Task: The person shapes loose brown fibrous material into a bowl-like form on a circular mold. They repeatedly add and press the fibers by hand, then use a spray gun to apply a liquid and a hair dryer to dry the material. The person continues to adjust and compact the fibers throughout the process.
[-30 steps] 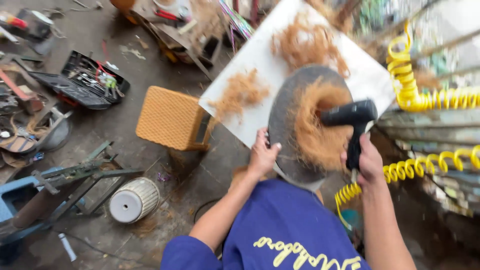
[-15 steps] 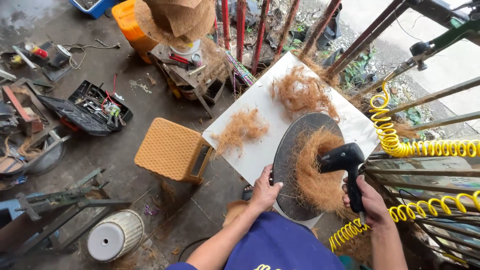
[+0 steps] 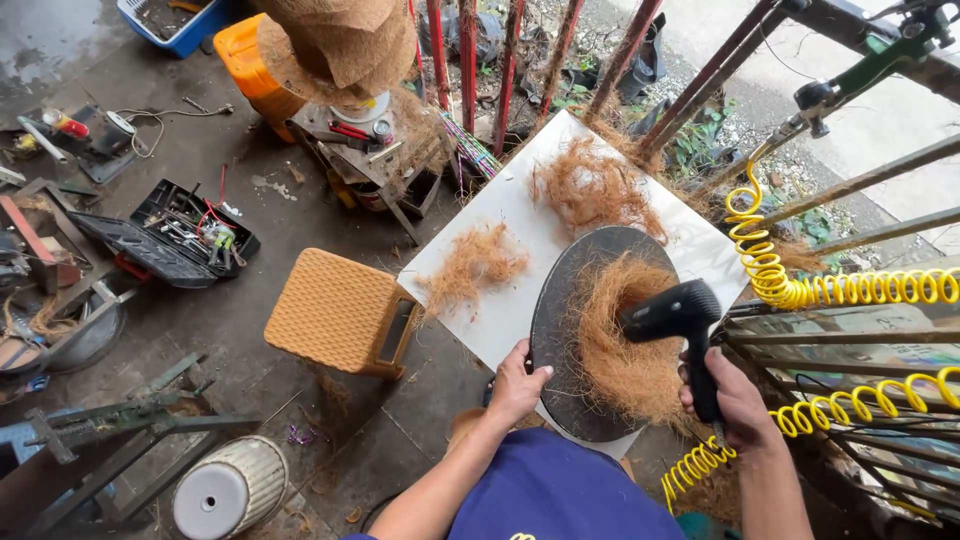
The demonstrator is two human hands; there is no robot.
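Left hand (image 3: pixel 517 383) gripped disc (image 3: pixel 556 330) rim at board (image 3: pixel 505 205) near edge; right hand (image 3: pixel 738 400) clenched gun (image 3: pixel 680 325) over fibre (image 3: pixel 625 345).

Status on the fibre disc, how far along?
Done: a ring of brown fibre already lies on the dark round disc. In hand: left hand grips the disc's edge, right hand aims a black air gun at it. Left: two loose fibre piles on the white board.

blue short-sleeve tee w/ yellow lettering on front, both forearms bare, no gloves or watch.
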